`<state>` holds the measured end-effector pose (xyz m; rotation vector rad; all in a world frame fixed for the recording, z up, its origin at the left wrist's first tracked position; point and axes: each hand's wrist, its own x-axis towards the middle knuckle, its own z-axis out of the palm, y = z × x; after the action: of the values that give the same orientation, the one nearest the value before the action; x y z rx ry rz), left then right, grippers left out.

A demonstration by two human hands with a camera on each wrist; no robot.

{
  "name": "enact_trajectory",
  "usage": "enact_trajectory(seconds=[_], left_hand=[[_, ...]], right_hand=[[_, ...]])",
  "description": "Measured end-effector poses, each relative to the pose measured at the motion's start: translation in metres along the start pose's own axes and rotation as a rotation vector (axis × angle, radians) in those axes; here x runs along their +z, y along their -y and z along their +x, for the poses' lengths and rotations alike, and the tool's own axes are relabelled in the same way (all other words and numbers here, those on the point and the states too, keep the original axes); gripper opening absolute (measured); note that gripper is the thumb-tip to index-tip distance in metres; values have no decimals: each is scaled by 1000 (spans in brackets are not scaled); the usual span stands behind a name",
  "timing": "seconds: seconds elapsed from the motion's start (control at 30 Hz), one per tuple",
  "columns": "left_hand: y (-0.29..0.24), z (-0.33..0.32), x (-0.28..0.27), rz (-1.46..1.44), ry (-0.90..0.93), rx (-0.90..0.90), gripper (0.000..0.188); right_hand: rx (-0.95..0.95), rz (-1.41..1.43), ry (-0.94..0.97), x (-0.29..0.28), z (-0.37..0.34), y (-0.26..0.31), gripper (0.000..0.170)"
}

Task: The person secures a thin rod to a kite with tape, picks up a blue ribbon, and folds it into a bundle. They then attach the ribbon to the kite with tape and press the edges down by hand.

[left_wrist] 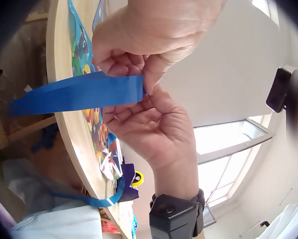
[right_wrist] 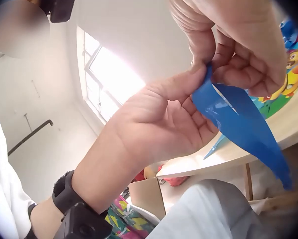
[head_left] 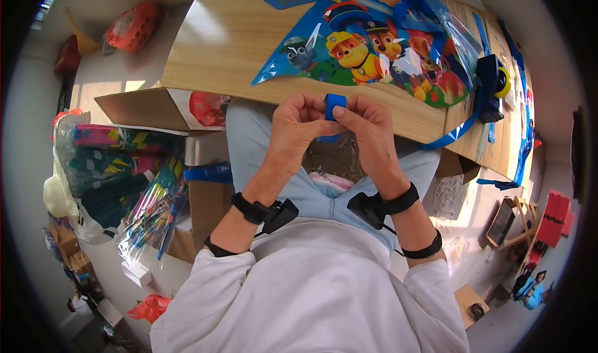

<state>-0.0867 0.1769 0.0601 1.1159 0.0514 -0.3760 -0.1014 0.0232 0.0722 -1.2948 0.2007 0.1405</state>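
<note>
A blue ribbon strip point(head_left: 335, 106) is held up over the lap at the table's edge, bent over at its top. My left hand point(head_left: 298, 119) pinches it from the left between thumb and curled fingers. From the other side my right hand point(head_left: 372, 124) grips it, its thumb pressed on the blue face. The thumbs nearly meet there. In the left wrist view the long tail of the strip point(left_wrist: 74, 93) hangs away from the fingers. Seen from the right wrist, the strip point(right_wrist: 238, 119) looks doubled, with a narrow gap between its layers.
Cartoon-printed pennants point(head_left: 367, 47) lie on the wooden table point(head_left: 212, 47) in front. A dark blue tape dispenser point(head_left: 490, 88) with a yellow hub stands at the right, blue ribbon point(head_left: 458, 135) trailing near it. An open cardboard box point(head_left: 143, 110) and plastic-wrapped colourful goods point(head_left: 99, 160) are at the left.
</note>
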Motion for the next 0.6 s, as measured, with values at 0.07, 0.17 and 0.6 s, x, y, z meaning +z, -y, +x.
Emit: enact_trajectory(seconds=[0.07,0.17,0.6], left_hand=[[-2,0,-2,35,26,-74,27],[1,-5,-6,-4,187,-145,27],[3,7,-34,44,218,-151,13]], right_hand=[[-29,-8,-14,1,1,4,12],[-40,27,-39,1,3,15,12],[-663,124,116,-53,114,128,15]])
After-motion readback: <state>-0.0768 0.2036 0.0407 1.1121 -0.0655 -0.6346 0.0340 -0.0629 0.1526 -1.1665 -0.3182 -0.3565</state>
